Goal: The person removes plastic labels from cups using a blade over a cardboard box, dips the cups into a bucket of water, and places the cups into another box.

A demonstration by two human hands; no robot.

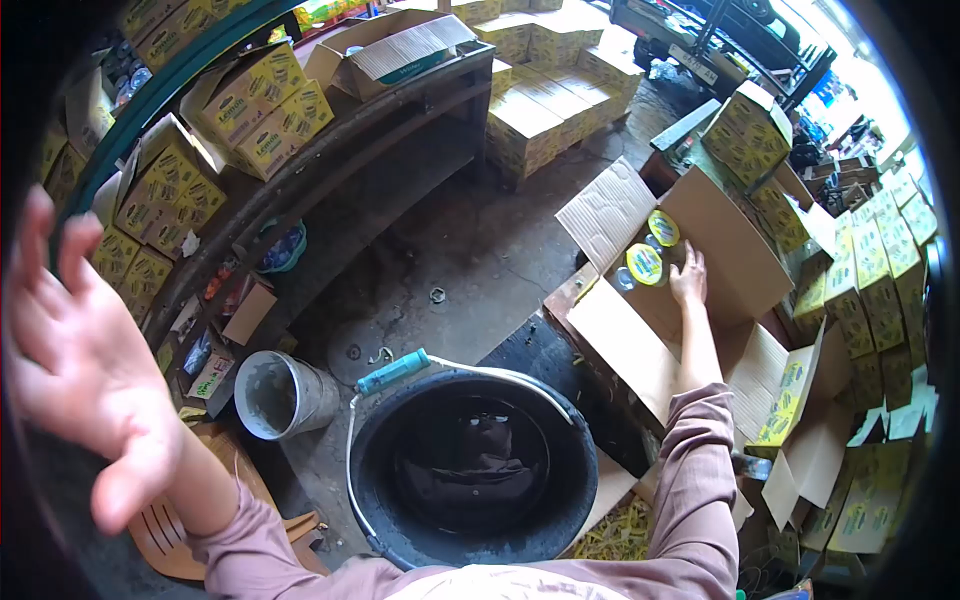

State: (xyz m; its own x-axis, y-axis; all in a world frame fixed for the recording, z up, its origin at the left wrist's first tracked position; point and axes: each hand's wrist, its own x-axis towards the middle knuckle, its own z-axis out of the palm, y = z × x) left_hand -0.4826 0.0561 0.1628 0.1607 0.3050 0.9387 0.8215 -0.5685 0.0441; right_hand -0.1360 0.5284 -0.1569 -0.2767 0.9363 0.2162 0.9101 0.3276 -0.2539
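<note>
Cups (645,263), yellow-lidded, two seen: inside the box (735,255), just left of the right grip (688,280). Right grip within the box, back of hand up, fingers slightly spread; cannot tell if anything sits under them or if they touch cardboard. Left grip (95,375) raised near the camera, well apart from the cups; wide, fingers and thumb splayed, palm showing. Between the forearms, nearer the body than either grip: black bucket (570,460), dark liquid inside, blue sleeve (393,371) on its handle. White pail (318,398) right of the left grip, beside the bucket. Table (385,115) beyond the left grip, bearing yellow cartons (270,100). More cartons stacked right of the right grip.
</note>
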